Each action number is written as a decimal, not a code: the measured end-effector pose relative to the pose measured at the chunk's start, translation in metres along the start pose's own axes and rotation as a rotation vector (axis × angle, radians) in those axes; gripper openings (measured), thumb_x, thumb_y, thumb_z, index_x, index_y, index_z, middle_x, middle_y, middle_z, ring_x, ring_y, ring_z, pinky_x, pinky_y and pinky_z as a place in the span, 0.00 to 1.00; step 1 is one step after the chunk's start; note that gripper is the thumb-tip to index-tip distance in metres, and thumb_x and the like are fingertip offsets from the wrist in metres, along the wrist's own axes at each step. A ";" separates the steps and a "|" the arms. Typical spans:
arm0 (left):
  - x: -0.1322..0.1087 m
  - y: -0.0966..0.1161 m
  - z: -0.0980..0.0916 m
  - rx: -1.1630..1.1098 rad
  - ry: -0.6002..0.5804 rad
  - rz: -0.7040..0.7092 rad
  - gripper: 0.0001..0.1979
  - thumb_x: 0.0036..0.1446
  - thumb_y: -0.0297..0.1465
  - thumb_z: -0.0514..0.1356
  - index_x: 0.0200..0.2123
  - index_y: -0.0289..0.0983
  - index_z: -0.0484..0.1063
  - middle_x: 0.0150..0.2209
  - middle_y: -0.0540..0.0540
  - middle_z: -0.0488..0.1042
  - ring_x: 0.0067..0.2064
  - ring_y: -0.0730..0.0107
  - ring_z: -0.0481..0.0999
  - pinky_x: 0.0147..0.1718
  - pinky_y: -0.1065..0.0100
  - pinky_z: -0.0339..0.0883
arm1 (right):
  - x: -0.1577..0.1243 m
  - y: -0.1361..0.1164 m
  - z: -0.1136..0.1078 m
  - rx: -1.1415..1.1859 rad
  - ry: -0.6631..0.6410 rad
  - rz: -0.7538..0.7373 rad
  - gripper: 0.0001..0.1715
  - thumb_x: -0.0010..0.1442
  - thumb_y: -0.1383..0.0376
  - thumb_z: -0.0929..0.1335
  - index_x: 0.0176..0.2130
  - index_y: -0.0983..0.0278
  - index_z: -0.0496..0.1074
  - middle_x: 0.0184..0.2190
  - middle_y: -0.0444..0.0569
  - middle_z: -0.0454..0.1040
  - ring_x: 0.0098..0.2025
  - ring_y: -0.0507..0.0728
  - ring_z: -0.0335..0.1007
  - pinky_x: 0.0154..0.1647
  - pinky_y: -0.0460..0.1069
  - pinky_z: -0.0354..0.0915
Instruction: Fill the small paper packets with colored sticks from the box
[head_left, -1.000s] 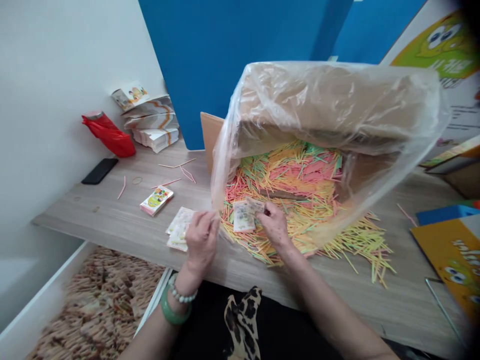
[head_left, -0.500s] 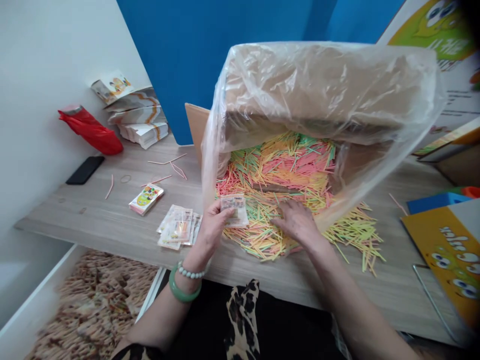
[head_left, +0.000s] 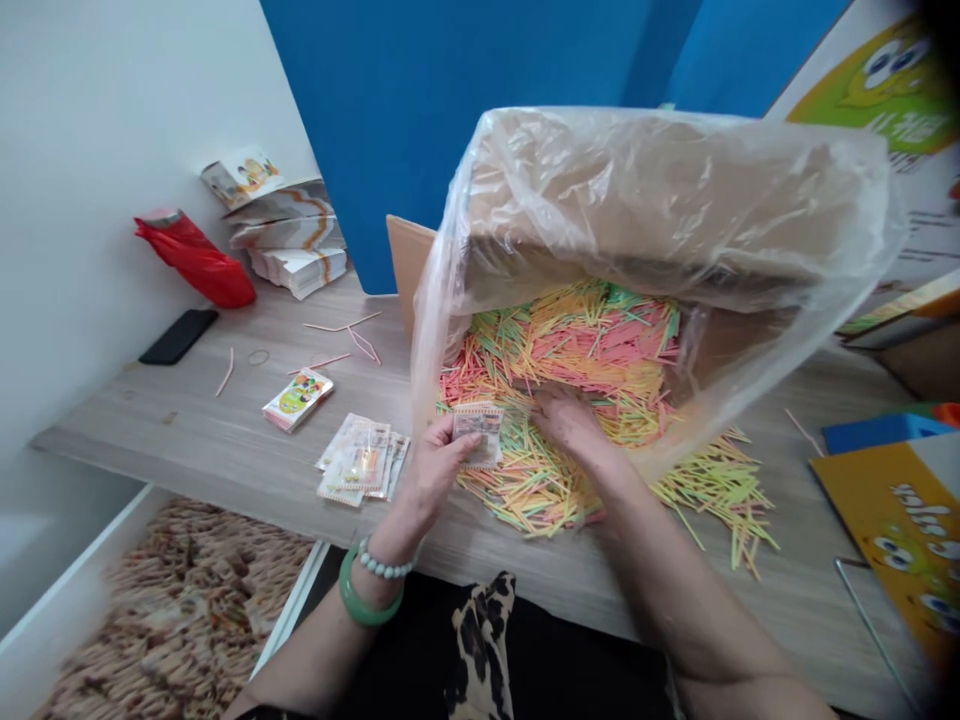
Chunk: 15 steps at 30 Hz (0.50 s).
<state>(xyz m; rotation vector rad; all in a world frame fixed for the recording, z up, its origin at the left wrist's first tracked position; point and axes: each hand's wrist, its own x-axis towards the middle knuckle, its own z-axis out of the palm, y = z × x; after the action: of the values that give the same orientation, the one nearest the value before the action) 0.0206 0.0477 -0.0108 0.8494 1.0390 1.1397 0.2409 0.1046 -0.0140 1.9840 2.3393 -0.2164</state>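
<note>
My left hand (head_left: 433, 470) is closed on a small clear packet (head_left: 480, 432) with a printed border, held just over the front of a heap of thin coloured sticks (head_left: 600, 340). Deeper in that heap is my right hand (head_left: 574, 425), slightly blurred, its fingers stretched toward the left among the sticks. The fingertips are partly hidden, and I see nothing gripped in them. The heap spills out of a cardboard box (head_left: 409, 262) lying on its side, lined with a clear plastic bag (head_left: 517, 190). Left of my left hand lies a pile of similar packets (head_left: 360, 458).
On the table's left are a small stack of printed cards (head_left: 298, 398), a black phone (head_left: 178, 336), a red bag (head_left: 196, 262), folded white cartons (head_left: 296, 265) and a few loose sticks. An open drawer (head_left: 180, 600) holds many pinkish-brown pieces. At right stands a yellow printed box (head_left: 900, 530).
My right hand has moved left and farther into the sticks. My left hand still holds the packet, now slightly lower in view. The whole view has shifted a little.
</note>
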 end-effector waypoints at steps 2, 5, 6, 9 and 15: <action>-0.001 -0.001 -0.003 -0.004 0.000 -0.008 0.09 0.46 0.33 0.70 0.29 0.35 0.75 0.28 0.50 0.75 0.31 0.72 0.72 0.35 0.68 0.68 | 0.008 -0.001 -0.001 -0.020 -0.054 0.010 0.21 0.64 0.67 0.60 0.52 0.67 0.75 0.57 0.61 0.73 0.61 0.66 0.64 0.61 0.59 0.56; -0.001 0.000 -0.004 -0.010 -0.010 0.001 0.09 0.47 0.33 0.69 0.28 0.35 0.74 0.27 0.51 0.74 0.31 0.72 0.72 0.34 0.69 0.67 | 0.015 -0.007 -0.004 -0.046 -0.132 0.038 0.24 0.62 0.69 0.60 0.55 0.68 0.73 0.57 0.64 0.73 0.61 0.69 0.66 0.60 0.61 0.58; -0.001 0.001 -0.003 -0.011 -0.011 0.008 0.09 0.47 0.33 0.69 0.27 0.36 0.74 0.27 0.51 0.74 0.30 0.72 0.71 0.34 0.69 0.67 | 0.019 -0.010 -0.004 -0.057 -0.143 0.051 0.25 0.62 0.69 0.61 0.56 0.68 0.73 0.58 0.65 0.73 0.61 0.70 0.66 0.60 0.61 0.59; 0.000 0.001 0.001 -0.025 -0.032 0.018 0.09 0.46 0.33 0.69 0.27 0.36 0.73 0.27 0.52 0.73 0.30 0.73 0.70 0.34 0.69 0.66 | 0.030 -0.016 -0.004 -0.043 -0.173 0.074 0.27 0.62 0.65 0.64 0.59 0.66 0.70 0.57 0.64 0.74 0.58 0.69 0.70 0.56 0.58 0.63; -0.002 0.003 -0.002 -0.022 -0.036 0.013 0.09 0.46 0.34 0.69 0.28 0.35 0.74 0.28 0.50 0.76 0.31 0.72 0.72 0.36 0.68 0.67 | 0.036 -0.010 -0.002 0.058 -0.147 0.066 0.23 0.62 0.63 0.64 0.55 0.66 0.73 0.49 0.62 0.79 0.49 0.65 0.76 0.47 0.52 0.66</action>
<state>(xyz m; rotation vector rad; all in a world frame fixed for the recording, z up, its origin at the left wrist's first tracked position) 0.0176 0.0469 -0.0081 0.8568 0.9909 1.1410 0.2254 0.1385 -0.0166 1.9929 2.1977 -0.4157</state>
